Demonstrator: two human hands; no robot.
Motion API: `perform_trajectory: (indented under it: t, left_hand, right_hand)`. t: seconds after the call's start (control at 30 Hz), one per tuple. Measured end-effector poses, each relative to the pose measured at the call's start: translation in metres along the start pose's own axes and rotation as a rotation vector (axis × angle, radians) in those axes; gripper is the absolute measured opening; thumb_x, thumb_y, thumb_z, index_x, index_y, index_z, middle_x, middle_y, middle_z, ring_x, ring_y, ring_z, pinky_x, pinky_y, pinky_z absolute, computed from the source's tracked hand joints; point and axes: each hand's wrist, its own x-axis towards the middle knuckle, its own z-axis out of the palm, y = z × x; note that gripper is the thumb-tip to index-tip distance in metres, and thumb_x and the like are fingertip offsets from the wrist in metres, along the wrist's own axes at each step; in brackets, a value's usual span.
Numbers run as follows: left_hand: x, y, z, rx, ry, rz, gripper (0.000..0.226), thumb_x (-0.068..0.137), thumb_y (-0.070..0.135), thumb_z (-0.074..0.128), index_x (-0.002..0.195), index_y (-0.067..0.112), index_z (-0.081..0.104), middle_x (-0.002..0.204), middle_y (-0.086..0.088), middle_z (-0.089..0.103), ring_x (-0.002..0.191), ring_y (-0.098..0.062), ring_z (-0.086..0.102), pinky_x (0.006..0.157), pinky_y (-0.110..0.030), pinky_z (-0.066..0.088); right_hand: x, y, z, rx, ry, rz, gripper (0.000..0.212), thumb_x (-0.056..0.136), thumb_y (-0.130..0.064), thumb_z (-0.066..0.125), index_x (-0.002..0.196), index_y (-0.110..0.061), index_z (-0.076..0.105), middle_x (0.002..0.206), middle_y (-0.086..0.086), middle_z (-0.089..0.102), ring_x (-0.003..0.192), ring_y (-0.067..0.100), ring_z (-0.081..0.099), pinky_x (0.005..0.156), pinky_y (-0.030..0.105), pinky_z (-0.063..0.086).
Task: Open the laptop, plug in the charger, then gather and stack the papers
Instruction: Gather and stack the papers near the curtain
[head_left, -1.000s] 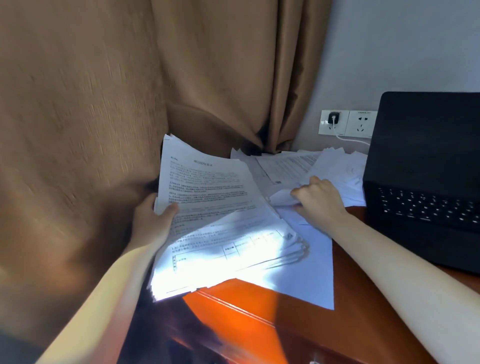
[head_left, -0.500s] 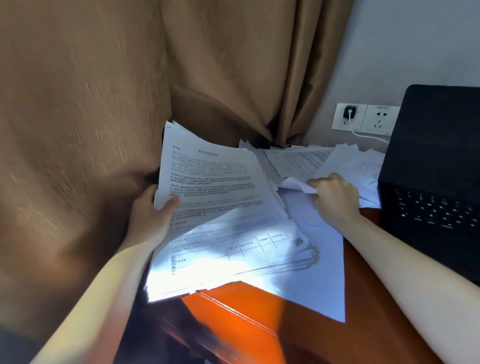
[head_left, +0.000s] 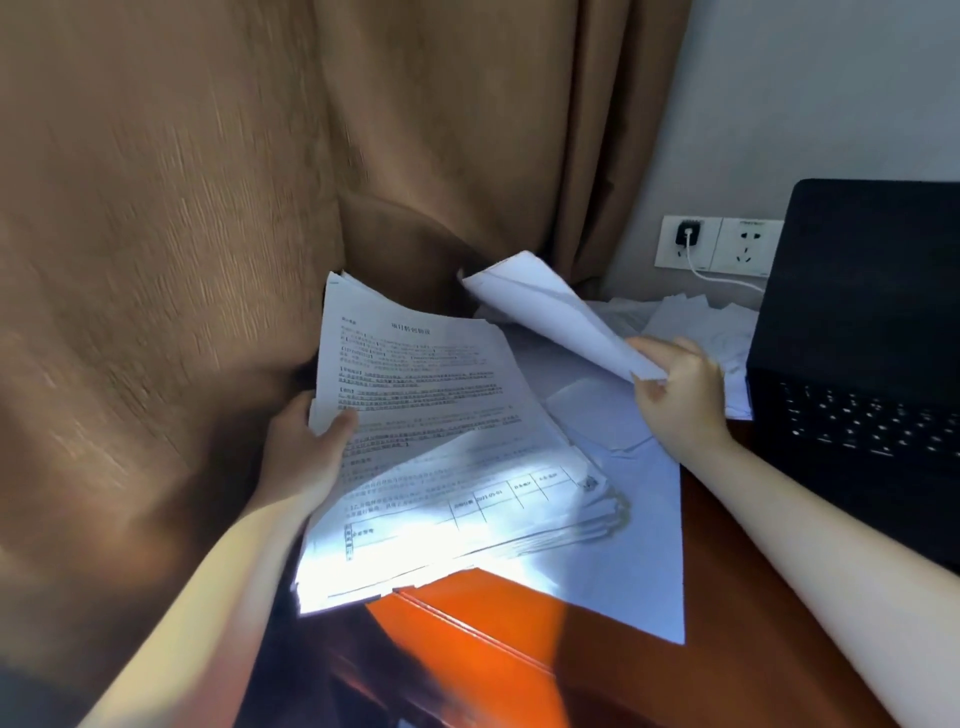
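A: Opened laptop at right, plugged in charger?
B: Seemingly. Gripping centre stack with left hand, pinching lifted sheet with right hand; yet to gather loose papers upper right.

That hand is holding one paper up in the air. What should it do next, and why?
Probably lay the lifted sheet on the stack that the left hand grips: the right hand pinches it clear of the desk, and loose papers lie ungathered beside the laptop.

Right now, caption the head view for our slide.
Left hand grips paper stack; right hand pinches a raised sheet beside the open laptop.
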Motion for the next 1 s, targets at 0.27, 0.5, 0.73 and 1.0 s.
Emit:
perform_trajectory:
  t: [0.27, 0.5, 0.73, 1.0]
  left_hand:
    - [0.008, -0.002, 0.001, 0.166, -0.036, -0.062, 0.01, 0.094, 0.015, 0.05, 0.095, 0.008, 0.057, 0.083, -0.005, 0.061, 0.081, -0.025, 0.059, 0.071, -0.029, 0.042]
    - [0.01, 0.001, 0.003, 0.173, -0.017, -0.186, 0.043, 0.098, 0.039, 0.037, 0.108, 0.006, 0.062, 0.105, -0.015, 0.064, 0.098, -0.032, 0.059, 0.084, -0.037, 0.041]
    - [0.004, 0.002, 0.005, 0.332, -0.045, -0.103, 0.034, 0.088, 0.023, 0.062, 0.118, 0.008, 0.057, 0.118, -0.012, 0.064, 0.105, -0.033, 0.059, 0.083, -0.034, 0.045]
    - [0.0, 0.0, 0.004, 0.269, -0.038, -0.049, 0.035, 0.087, 0.02, 0.064, 0.12, 0.009, 0.057, 0.117, -0.011, 0.064, 0.104, -0.03, 0.06, 0.081, -0.033, 0.044]
  right_hand:
    - [-0.047, -0.034, -0.02, 0.182, -0.395, -0.528, 0.063, 0.056, 0.023, 0.065, 0.102, -0.019, 0.067, 0.084, -0.022, 0.055, 0.075, 0.006, 0.045, 0.048, 0.022, 0.044]
    - [-0.049, -0.014, -0.043, 0.023, -0.811, -0.181, 0.067, 0.083, 0.012, 0.055, 0.131, -0.035, 0.053, 0.13, -0.021, 0.045, 0.113, -0.019, 0.028, 0.103, 0.022, 0.029]
    - [-0.026, -0.012, -0.051, 0.223, -0.679, 0.37, 0.041, 0.094, 0.011, 0.036, 0.123, -0.008, 0.058, 0.116, 0.004, 0.058, 0.114, 0.017, 0.055, 0.103, 0.023, 0.038]
    - [0.007, -0.045, -0.004, 0.193, -0.755, 0.627, 0.062, 0.092, -0.03, 0.058, 0.144, -0.007, 0.033, 0.132, 0.01, 0.049, 0.12, 0.024, 0.048, 0.092, 0.026, 0.037]
